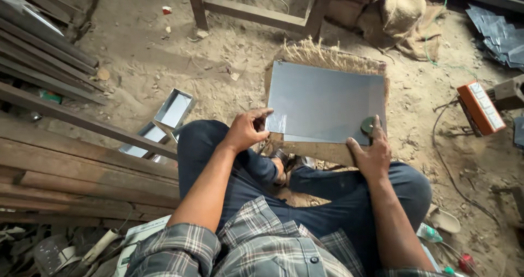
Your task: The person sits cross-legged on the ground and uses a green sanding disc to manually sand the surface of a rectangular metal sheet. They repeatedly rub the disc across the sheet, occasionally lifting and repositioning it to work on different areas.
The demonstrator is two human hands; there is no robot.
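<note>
A flat grey metal sheet (322, 99) lies on a burlap mat (333, 58) on the sandy floor in front of my crossed legs. My left hand (246, 129) grips the sheet's near left corner. My right hand (371, 151) rests at the near right corner, its fingers pressing a small dark green round disc (367, 125) onto the sheet.
Two open metal trays (174, 108) sit on the ground to the left, beside long wooden planks and steel bars (65, 146). A metal frame (256, 9) and burlap sacks (393, 9) stand behind. An orange box (480, 107) with a cable and stacked metal sheets (499, 34) lie right.
</note>
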